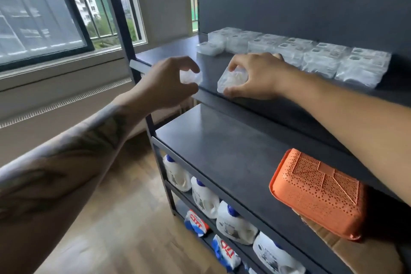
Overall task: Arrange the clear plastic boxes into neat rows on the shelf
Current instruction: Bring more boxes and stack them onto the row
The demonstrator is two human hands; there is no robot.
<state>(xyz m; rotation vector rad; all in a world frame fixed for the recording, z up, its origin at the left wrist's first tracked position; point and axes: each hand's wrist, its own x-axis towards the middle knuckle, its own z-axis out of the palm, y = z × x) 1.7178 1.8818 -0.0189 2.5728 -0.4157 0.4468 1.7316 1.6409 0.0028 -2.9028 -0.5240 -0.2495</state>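
Clear plastic boxes were in both hands at the front edge of the dark shelf: the left hand curled its fingers round one box, and the right hand gripped a tilted second box. Beyond the right hand, rows of boxes stood along the back.

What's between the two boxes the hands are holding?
Nothing: in the head view, only bare dark grey shelf top lies between the clear plastic box in the right hand and the clear plastic box in the left hand.
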